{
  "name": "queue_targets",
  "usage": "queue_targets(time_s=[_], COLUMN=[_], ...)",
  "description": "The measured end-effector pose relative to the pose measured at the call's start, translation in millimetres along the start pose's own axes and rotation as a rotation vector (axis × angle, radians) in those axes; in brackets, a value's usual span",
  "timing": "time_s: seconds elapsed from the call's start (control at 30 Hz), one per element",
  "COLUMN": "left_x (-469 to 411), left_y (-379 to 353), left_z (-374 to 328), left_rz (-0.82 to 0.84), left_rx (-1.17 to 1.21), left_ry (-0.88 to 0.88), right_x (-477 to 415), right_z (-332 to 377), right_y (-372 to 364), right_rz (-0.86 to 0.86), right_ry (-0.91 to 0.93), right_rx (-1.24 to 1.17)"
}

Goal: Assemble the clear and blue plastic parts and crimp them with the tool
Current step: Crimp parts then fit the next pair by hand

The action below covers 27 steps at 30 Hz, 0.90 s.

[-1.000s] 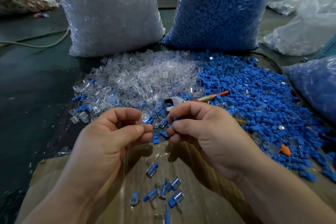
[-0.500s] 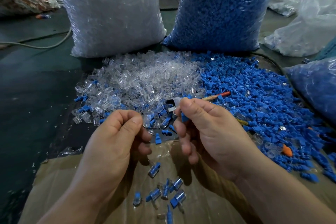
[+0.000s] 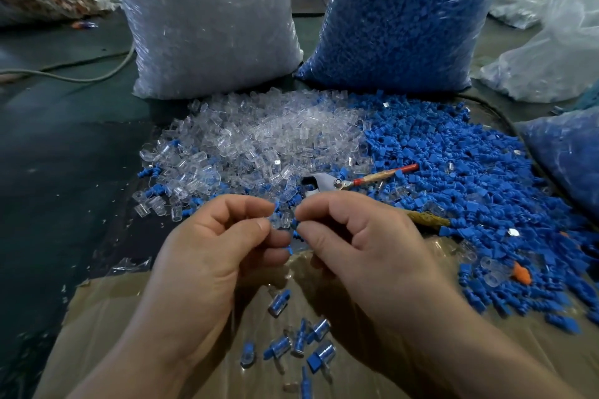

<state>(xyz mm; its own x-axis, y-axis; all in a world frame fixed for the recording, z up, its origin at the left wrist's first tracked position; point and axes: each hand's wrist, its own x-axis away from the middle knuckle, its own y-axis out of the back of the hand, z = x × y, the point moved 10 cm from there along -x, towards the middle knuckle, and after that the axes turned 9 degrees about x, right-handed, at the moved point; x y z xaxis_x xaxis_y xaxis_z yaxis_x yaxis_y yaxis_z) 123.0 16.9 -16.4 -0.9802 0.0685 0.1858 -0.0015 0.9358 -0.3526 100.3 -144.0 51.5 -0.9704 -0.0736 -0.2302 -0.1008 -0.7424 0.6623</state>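
Left hand (image 3: pixel 220 246) pinches clear part (image 3: pixel 275 222) between thumb and forefinger. Just beside it, blue part (image 3: pixel 295 225) pinched in right hand (image 3: pixel 366 246) fingertips. Both above cardboard (image 3: pixel 129 317) edge. Crimp tool (image 3: pixel 324 181) lies on loose parts just behind right hand.

The left hand (image 3: pixel 207 256) and right hand (image 3: pixel 372 253) are bare, like the forearms (image 3: pixel 470 363), with short-trimmed nails on the fingers (image 3: pixel 241 204).

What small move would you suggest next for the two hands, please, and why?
Probably press the blue part into the clear part. The left hand pinches the clear part, the right hand pinches the blue one, and the two sit close together, apparently not yet joined. The crimping tool lies untouched beyond the hands, so crimping comes afterwards.
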Motion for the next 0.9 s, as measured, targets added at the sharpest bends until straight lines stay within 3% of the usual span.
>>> queue_targets(time_s=[0.1,0.23,0.57,0.73,0.9], left_x=[1.7,4.2,11.8,9.2,8.2], left_y=[-2.3,-10.4,-21.3,-19.1,-8.7], left_z=[-2.5,-6.7,-16.3,-5.0,-11.0], left_rz=[0.025,0.064,0.103,0.122,-0.004], left_rx=[-0.127,-0.243,-0.272,-0.158,-0.344], left_ry=[-0.06,-0.144,-0.216,-0.11,-0.168], right_x=[2.9,4.7,12.1,12.1,9.6], right_z=[16.5,27.3,45.1,40.2,37.3], right_y=[4.5,2.5,2.7,2.7,-2.8], right_rz=[-0.092,-0.079,-0.094,-0.089,-0.05], right_ry=[0.143,0.241,0.379,0.381,0.415], right_rx=[0.122,0.201,0.36,0.358,0.399])
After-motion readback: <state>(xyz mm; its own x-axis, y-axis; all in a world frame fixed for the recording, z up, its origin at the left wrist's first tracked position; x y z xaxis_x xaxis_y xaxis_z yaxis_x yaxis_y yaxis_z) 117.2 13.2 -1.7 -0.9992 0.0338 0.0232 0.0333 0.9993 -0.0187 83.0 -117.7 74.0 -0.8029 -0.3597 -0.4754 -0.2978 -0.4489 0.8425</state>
